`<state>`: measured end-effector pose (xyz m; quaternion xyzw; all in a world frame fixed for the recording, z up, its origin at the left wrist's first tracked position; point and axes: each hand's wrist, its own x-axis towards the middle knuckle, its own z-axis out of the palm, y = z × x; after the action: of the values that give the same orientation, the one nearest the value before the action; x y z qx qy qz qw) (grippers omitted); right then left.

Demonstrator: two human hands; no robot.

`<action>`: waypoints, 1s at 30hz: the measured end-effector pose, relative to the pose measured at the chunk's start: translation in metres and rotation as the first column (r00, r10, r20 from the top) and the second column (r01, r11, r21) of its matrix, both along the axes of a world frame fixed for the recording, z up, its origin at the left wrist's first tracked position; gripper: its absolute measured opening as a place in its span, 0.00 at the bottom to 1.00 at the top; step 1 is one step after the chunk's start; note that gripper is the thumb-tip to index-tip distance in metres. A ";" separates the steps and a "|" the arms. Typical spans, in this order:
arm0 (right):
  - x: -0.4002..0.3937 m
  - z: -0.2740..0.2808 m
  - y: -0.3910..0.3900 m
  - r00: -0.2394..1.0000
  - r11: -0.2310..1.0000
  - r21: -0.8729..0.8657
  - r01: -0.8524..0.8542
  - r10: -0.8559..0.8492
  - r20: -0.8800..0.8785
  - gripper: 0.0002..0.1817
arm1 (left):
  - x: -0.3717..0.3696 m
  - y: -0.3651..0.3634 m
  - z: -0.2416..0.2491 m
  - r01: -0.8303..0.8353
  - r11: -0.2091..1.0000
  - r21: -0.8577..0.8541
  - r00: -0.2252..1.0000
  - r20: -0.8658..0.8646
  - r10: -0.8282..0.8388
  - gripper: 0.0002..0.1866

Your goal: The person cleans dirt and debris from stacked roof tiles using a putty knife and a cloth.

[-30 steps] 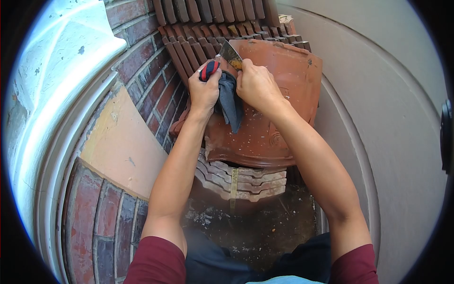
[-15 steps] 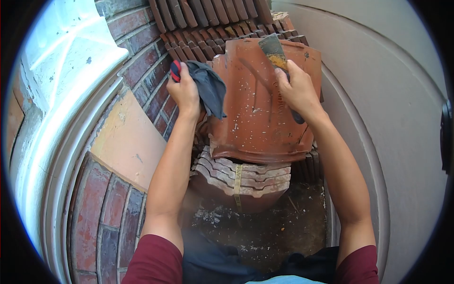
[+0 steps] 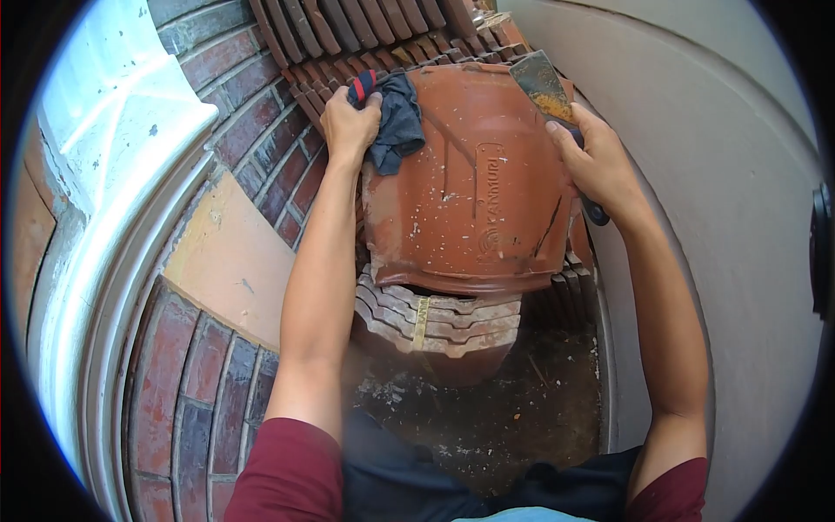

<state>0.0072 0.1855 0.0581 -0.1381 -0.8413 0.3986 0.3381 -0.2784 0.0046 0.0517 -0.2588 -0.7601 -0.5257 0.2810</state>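
Note:
An orange-brown roof tile point(image 3: 461, 200) with raised lettering and pale specks lies on top of a small stack of tiles. My left hand point(image 3: 350, 126) is closed round a dark grey cloth point(image 3: 400, 124) with a red and navy striped part, at the tile's upper left edge. In my right hand point(image 3: 600, 165) is a scraper point(image 3: 543, 84) with a stained, wide metal blade and black handle. The blade is over the tile's upper right corner, pointing up and left; whether it touches is unclear.
Below the tile sits a stack of tiles point(image 3: 470, 335) bound with a yellow band. More tiles point(image 3: 365, 26) stand in rows behind. A brick wall point(image 3: 204, 370) and white pipe point(image 3: 96, 287) are on the left, a curved beige wall point(image 3: 739, 217) on the right.
My left hand and the cloth have moved up and slightly right. My right hand has moved right and slightly down with the scraper. The lettering on the tile is now uncovered.

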 end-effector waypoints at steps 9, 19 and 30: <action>-0.004 -0.012 0.016 0.998 0.982 0.183 0.049 -0.042 -0.043 0.14 | -0.032 0.007 -0.020 -0.119 0.953 0.279 0.982 0.174 0.072 0.21; -0.006 -0.049 0.055 0.992 0.950 0.287 0.122 -0.123 -0.012 0.32 | 0.003 -0.002 -0.046 -0.008 0.987 0.158 0.920 -0.385 0.069 0.14; -0.024 -0.085 0.062 0.990 0.987 0.081 0.139 -0.140 0.005 0.41 | 0.000 0.000 -0.044 -0.015 0.987 0.160 0.899 -0.431 0.084 0.11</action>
<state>-0.0165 0.2474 -0.0268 -0.1851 -0.8467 0.3390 0.3660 -0.2782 0.0046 0.0077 -0.3281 -0.6419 -0.5036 0.4761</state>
